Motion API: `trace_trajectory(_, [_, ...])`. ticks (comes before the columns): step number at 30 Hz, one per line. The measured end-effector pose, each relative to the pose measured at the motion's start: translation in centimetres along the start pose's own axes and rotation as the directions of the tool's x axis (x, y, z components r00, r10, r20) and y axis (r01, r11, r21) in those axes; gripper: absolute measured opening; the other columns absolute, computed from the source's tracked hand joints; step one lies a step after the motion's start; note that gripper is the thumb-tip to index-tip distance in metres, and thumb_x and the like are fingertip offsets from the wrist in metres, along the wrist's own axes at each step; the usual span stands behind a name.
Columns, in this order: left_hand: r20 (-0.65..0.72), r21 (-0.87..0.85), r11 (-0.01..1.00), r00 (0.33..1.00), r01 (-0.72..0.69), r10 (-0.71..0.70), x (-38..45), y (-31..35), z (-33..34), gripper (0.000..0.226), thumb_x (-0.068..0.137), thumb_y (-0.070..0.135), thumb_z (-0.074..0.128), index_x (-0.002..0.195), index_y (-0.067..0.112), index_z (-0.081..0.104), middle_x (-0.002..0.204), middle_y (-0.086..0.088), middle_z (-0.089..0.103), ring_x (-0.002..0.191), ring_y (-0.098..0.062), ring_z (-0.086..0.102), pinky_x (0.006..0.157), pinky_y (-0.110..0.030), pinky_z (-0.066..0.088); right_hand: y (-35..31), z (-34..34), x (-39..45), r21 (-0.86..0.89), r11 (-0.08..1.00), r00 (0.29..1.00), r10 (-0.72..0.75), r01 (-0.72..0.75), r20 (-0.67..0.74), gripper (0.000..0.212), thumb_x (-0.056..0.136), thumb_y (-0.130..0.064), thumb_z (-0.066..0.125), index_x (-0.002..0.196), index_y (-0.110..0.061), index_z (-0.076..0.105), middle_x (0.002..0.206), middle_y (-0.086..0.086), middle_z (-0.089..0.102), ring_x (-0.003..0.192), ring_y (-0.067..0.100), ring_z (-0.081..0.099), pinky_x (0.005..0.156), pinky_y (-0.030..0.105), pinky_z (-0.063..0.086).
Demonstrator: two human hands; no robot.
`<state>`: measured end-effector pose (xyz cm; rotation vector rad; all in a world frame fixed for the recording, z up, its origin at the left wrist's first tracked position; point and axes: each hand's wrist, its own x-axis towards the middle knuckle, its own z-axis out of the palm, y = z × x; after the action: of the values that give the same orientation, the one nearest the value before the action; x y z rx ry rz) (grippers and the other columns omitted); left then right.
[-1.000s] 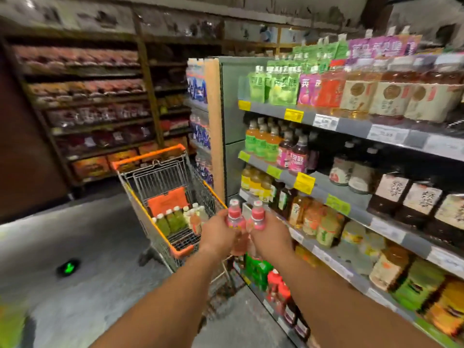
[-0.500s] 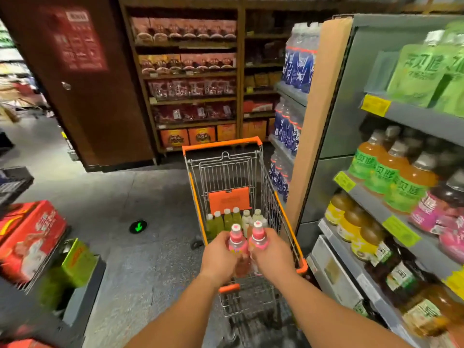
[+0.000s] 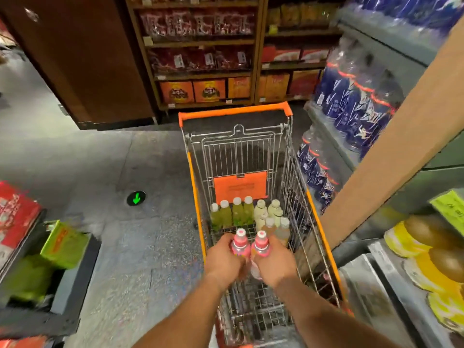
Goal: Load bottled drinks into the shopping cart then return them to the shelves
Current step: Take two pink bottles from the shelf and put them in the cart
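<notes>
Both hands have swung from the shelf to over the shopping cart: left hand and right hand each grip a pink bottle, fingers wrapped. Green bottles already stand inside; loading continues, returning remains.

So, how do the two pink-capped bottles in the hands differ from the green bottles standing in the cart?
The two pink-capped bottles are held above the orange-rimmed wire cart, one in each hand; the white-capped green bottles stand in a row on its floor. The pink-capped bottles have pink labels, the green bottles green contents. All are upright.
</notes>
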<state>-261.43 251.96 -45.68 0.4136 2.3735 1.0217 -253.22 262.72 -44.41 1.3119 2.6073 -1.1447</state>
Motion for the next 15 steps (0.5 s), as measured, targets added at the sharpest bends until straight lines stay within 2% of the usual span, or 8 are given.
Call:
trace_trajectory(2, [0.001,-0.033,0.998,0.999,0.046,-0.046,3.5,-0.3,0.7,0.046,0.074,0.023,0.072,0.118,0.027,0.061,0.106,0.001,0.072,0.088,-0.019,0.063,0.075,-0.029,0.049,-0.4,1.3,3.8,0.022,1.0,0.999,0.012,-0.013,0.049,0.018,0.085,-0.028,0.062,0.077,-0.026,0.046,0.067,-0.012,0.05,0.074,0.015,0.06,0.054,0.02,0.037])
trace_trajectory(3, [-0.009,-0.044,0.997,0.998,0.064,-0.064,5.6,-0.7,1.2,0.045,0.075,0.023,0.072,0.118,0.025,0.062,0.106,-0.002,0.072,0.092,-0.023,0.065,0.079,-0.032,0.052,-0.5,2.0,5.9,0.07,0.997,0.998,0.01,-0.014,0.058,0.015,0.083,-0.03,0.065,0.082,-0.027,0.051,0.073,-0.012,0.055,0.078,0.014,0.062,0.055,0.018,0.039])
trace_trajectory(5, [-0.036,-0.049,0.994,0.995,0.094,-0.096,9.7,-1.7,2.3,0.044,0.075,0.027,0.071,0.118,0.024,0.063,0.104,-0.004,0.073,0.095,-0.027,0.067,0.078,-0.031,0.052,0.0,4.1,10.6,0.148,0.989,0.999,0.018,-0.022,0.027,0.019,0.078,-0.032,0.069,0.093,-0.028,0.058,0.088,-0.006,0.063,0.086,0.018,0.063,0.071,0.025,0.05])
trace_trajectory(7, [-0.069,-0.056,0.991,0.99,0.123,-0.126,14.1,-3.0,3.7,0.043,0.074,0.033,0.07,0.115,0.022,0.064,0.102,-0.005,0.073,0.094,-0.028,0.067,0.073,-0.028,0.049,0.8,6.6,15.6,0.113,0.993,0.999,0.011,-0.016,0.043,0.026,0.079,-0.032,0.069,0.101,-0.024,0.059,0.096,0.0,0.065,0.091,0.022,0.062,0.082,0.033,0.052])
trace_trajectory(9, [-0.084,-0.07,0.987,0.985,0.145,-0.151,18.6,-4.8,5.6,0.041,0.075,0.038,0.07,0.111,0.019,0.063,0.102,-0.006,0.072,0.096,-0.03,0.067,0.076,-0.03,0.051,1.5,9.6,20.6,0.094,0.995,0.996,0.026,-0.033,0.081,0.026,0.083,-0.028,0.067,0.106,-0.021,0.056,0.101,0.003,0.063,0.09,0.023,0.059,0.076,0.029,0.049])
trace_trajectory(11, [-0.089,-0.072,0.979,0.976,0.193,-0.199,23.2,-6.7,7.7,0.042,0.076,0.043,0.068,0.111,0.019,0.061,0.103,-0.007,0.072,0.096,-0.031,0.067,0.08,-0.032,0.051,2.7,13.0,24.9,0.116,0.991,0.997,0.064,-0.07,0.054,0.021,0.085,-0.027,0.063,0.104,-0.021,0.056,0.1,0.001,0.062,0.087,0.02,0.057,0.068,0.023,0.043])
trace_trajectory(14, [-0.074,-0.107,0.952,0.952,0.288,-0.297,29.0,-9.7,11.2,0.027,0.081,0.028,0.068,0.105,0.02,0.059,0.101,-0.008,0.071,0.094,-0.031,0.066,0.085,-0.032,0.051,5.0,17.6,30.1,0.07,0.994,0.996,0.081,-0.083,0.027,0.015,0.095,-0.024,0.053,0.106,-0.015,0.059,0.105,0.005,0.062,0.098,0.026,0.059,0.081,0.033,0.048])
trace_trajectory(15, [-0.08,-0.107,0.948,0.947,0.301,-0.31,30.4,-10.5,12.4,0.022,0.081,0.026,0.068,0.101,0.02,0.059,0.101,-0.008,0.071,0.093,-0.03,0.066,0.085,-0.032,0.051,5.7,18.8,31.4,0.081,0.992,0.996,0.091,-0.092,0.015,0.013,0.096,-0.022,0.051,0.104,-0.016,0.059,0.104,0.004,0.062,0.098,0.025,0.059,0.082,0.032,0.047])
